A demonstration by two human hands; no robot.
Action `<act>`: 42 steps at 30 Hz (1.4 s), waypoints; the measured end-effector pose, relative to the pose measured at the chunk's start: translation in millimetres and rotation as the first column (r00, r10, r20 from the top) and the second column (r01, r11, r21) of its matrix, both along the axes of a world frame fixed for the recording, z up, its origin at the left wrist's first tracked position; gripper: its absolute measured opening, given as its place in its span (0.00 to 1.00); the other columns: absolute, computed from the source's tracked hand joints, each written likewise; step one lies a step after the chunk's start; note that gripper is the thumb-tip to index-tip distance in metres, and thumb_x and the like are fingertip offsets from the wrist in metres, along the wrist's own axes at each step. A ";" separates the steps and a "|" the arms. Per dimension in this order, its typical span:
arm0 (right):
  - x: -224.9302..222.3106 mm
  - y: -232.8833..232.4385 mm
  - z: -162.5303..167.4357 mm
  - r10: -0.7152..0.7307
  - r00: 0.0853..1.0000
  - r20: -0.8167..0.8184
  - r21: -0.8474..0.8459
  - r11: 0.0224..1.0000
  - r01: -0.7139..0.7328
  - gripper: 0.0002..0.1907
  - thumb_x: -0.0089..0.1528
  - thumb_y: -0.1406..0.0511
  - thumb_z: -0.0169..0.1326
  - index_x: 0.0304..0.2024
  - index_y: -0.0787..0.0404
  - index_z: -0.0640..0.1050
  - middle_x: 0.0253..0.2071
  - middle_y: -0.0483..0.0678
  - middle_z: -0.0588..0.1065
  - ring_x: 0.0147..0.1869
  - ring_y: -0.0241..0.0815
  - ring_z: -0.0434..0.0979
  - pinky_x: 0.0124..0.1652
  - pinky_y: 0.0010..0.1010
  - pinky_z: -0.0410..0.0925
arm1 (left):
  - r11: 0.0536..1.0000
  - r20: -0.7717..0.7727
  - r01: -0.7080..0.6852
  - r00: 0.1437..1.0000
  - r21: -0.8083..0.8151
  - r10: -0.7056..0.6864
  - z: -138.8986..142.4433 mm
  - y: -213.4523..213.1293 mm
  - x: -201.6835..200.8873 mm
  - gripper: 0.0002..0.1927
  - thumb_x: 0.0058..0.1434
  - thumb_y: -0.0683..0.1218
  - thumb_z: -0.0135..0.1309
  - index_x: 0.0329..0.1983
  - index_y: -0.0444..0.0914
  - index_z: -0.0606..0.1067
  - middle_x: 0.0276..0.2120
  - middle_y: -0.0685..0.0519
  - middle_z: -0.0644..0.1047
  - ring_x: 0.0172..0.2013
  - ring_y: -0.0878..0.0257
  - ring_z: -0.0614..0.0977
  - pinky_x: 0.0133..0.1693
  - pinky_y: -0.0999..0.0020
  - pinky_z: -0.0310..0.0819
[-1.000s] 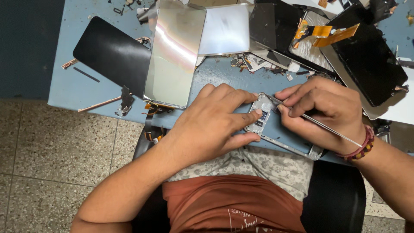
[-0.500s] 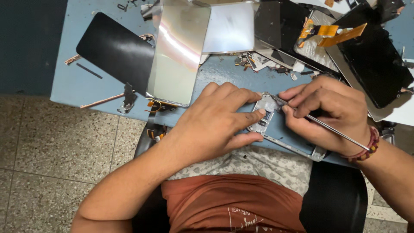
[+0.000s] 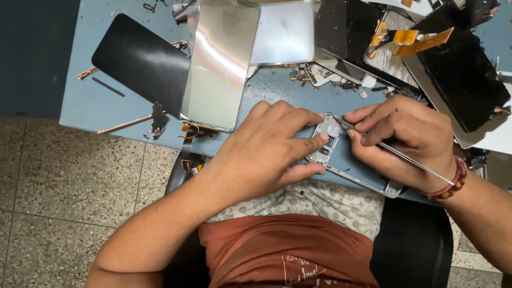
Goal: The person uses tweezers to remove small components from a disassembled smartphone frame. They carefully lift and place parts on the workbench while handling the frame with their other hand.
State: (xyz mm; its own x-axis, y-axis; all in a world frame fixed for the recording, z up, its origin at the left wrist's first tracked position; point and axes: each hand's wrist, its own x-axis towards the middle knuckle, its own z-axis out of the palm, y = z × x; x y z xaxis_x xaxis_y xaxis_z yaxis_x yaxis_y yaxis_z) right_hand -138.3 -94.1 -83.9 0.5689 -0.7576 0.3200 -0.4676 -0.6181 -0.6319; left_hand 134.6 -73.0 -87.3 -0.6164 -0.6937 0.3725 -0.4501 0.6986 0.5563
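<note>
An opened phone frame, grey-blue with a silver camera bracket at its top end, lies at the near edge of the blue table. My left hand lies flat over its left side, fingers pinning the frame near the camera bracket. My right hand grips thin metal tweezers; the tip points into the frame's top corner, by the left fingertips. A red beaded bracelet sits on my right wrist.
A black screen panel and a shiny reflective sheet lie at the table's left. Further dark panels with orange flex cables crowd the back right. Small screws and scraps are scattered behind the hands. Speckled floor lies below left.
Both hands stay on the phone frame with only slight shifts; the tweezers' tip remains at the top corner. The view has drifted a little.
</note>
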 end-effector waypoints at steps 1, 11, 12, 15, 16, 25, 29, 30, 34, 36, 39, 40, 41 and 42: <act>0.8 0.4 0.4 -0.003 1.000 -0.002 -0.001 1.000 0.003 0.12 0.57 0.73 0.67 0.27 0.62 0.75 0.37 0.50 0.76 0.51 0.45 0.85 0.46 0.27 0.78 | 1.000 0.000 0.002 1.000 0.001 -0.002 -0.4 0.1 0.3 0.22 0.59 0.56 0.65 0.51 0.39 0.82 0.55 0.52 0.76 0.52 0.55 0.74 0.52 0.60 0.66; -6.0 -1.4 6.8 0.004 1.000 0.001 0.010 1.000 -0.004 0.10 0.57 0.72 0.67 0.27 0.62 0.76 0.38 0.50 0.76 0.51 0.44 0.84 0.48 0.28 0.78 | 1.000 0.014 -0.007 1.000 -0.003 0.007 3.6 -0.6 -8.2 0.22 0.60 0.57 0.64 0.51 0.40 0.82 0.54 0.52 0.77 0.53 0.55 0.74 0.53 0.60 0.66; -5.2 -1.1 6.1 -0.002 1.000 -0.004 0.009 1.000 0.002 0.11 0.57 0.73 0.67 0.27 0.62 0.76 0.38 0.50 0.77 0.51 0.44 0.84 0.48 0.28 0.78 | 1.000 0.016 -0.006 1.000 -0.004 0.006 3.2 -0.7 -7.6 0.22 0.60 0.57 0.64 0.51 0.40 0.82 0.54 0.52 0.77 0.53 0.55 0.74 0.53 0.60 0.66; -3.6 0.5 4.5 0.004 1.000 -0.004 0.003 1.000 -0.004 0.11 0.57 0.73 0.67 0.27 0.62 0.76 0.38 0.50 0.77 0.52 0.44 0.84 0.48 0.28 0.78 | 1.000 0.026 -0.005 1.000 -0.003 0.005 1.0 0.8 -6.5 0.22 0.60 0.57 0.64 0.52 0.40 0.82 0.54 0.52 0.77 0.53 0.55 0.74 0.52 0.60 0.66; -3.7 0.6 4.2 0.011 1.000 -0.002 0.001 1.000 -0.011 0.11 0.57 0.73 0.67 0.28 0.62 0.76 0.39 0.50 0.78 0.52 0.44 0.84 0.48 0.28 0.79 | 1.000 0.029 -0.005 1.000 -0.001 0.005 0.5 1.0 -6.7 0.22 0.60 0.57 0.64 0.52 0.40 0.82 0.54 0.51 0.76 0.53 0.55 0.74 0.52 0.60 0.66; -6.8 1.7 7.2 0.010 0.999 0.034 0.015 1.000 -0.011 0.11 0.57 0.72 0.67 0.28 0.62 0.75 0.40 0.51 0.78 0.52 0.44 0.84 0.48 0.28 0.78 | 1.000 0.040 -0.007 0.999 0.002 0.007 5.2 3.8 -9.2 0.22 0.60 0.57 0.63 0.52 0.40 0.82 0.54 0.52 0.77 0.53 0.55 0.74 0.53 0.60 0.66; -3.5 2.0 10.5 0.014 1.000 0.018 0.010 1.000 -0.014 0.10 0.57 0.72 0.67 0.28 0.62 0.76 0.39 0.51 0.78 0.52 0.44 0.84 0.48 0.28 0.78 | 1.000 0.027 -0.004 1.000 0.001 0.004 8.4 4.4 -6.4 0.23 0.60 0.57 0.63 0.52 0.40 0.82 0.54 0.52 0.76 0.53 0.55 0.74 0.53 0.60 0.66; -3.3 2.3 11.7 0.017 1.000 0.016 0.020 1.000 -0.017 0.10 0.57 0.72 0.67 0.28 0.62 0.77 0.39 0.51 0.78 0.52 0.43 0.84 0.49 0.28 0.78 | 1.000 0.029 -0.004 1.000 0.004 0.004 8.9 4.6 -5.7 0.23 0.60 0.57 0.63 0.52 0.40 0.82 0.54 0.52 0.76 0.53 0.55 0.74 0.52 0.60 0.66; -4.1 1.5 14.0 0.018 1.000 0.020 0.049 0.999 -0.019 0.08 0.57 0.73 0.66 0.29 0.62 0.78 0.40 0.51 0.79 0.52 0.43 0.85 0.49 0.28 0.79 | 1.000 0.021 -0.005 1.000 -0.005 0.005 8.9 3.3 -6.9 0.22 0.60 0.57 0.64 0.52 0.40 0.82 0.54 0.52 0.77 0.54 0.55 0.74 0.53 0.60 0.66; -4.8 2.0 14.1 0.013 1.000 0.009 0.061 0.998 -0.013 0.08 0.57 0.73 0.66 0.29 0.62 0.78 0.39 0.51 0.79 0.52 0.43 0.85 0.49 0.28 0.79 | 1.000 0.019 -0.006 1.000 -0.002 0.006 9.1 3.8 -7.4 0.22 0.60 0.57 0.64 0.51 0.40 0.82 0.54 0.51 0.77 0.54 0.55 0.74 0.53 0.60 0.66; -7.3 0.7 14.4 0.017 1.000 0.000 0.063 0.998 -0.017 0.08 0.56 0.72 0.67 0.29 0.62 0.78 0.39 0.51 0.79 0.52 0.44 0.85 0.49 0.29 0.79 | 1.000 0.019 -0.006 1.000 -0.005 0.006 10.2 2.7 -9.2 0.22 0.59 0.57 0.64 0.51 0.40 0.82 0.54 0.51 0.77 0.53 0.54 0.74 0.53 0.59 0.66; -7.5 0.5 14.2 0.021 1.000 -0.002 0.061 0.998 -0.021 0.08 0.56 0.72 0.67 0.29 0.62 0.78 0.39 0.51 0.79 0.52 0.44 0.84 0.49 0.29 0.78 | 1.000 0.019 -0.006 1.000 -0.006 0.006 10.1 2.7 -9.2 0.22 0.60 0.57 0.64 0.51 0.40 0.82 0.54 0.51 0.77 0.53 0.54 0.74 0.53 0.59 0.66; -9.0 -0.2 14.7 0.017 1.000 0.002 0.058 0.998 -0.017 0.09 0.56 0.72 0.67 0.29 0.62 0.77 0.39 0.51 0.79 0.52 0.44 0.84 0.49 0.29 0.78 | 1.000 0.021 -0.005 1.000 -0.003 0.005 10.9 1.9 -10.4 0.22 0.60 0.57 0.64 0.51 0.40 0.82 0.54 0.51 0.77 0.53 0.54 0.74 0.53 0.59 0.66; -9.9 -0.2 15.2 0.013 1.000 0.005 0.056 0.998 -0.013 0.09 0.56 0.72 0.67 0.28 0.62 0.77 0.39 0.51 0.79 0.52 0.44 0.85 0.49 0.28 0.78 | 1.000 0.022 -0.005 1.000 0.002 0.005 11.3 1.6 -11.2 0.22 0.60 0.57 0.64 0.51 0.40 0.82 0.54 0.51 0.77 0.53 0.54 0.74 0.53 0.60 0.66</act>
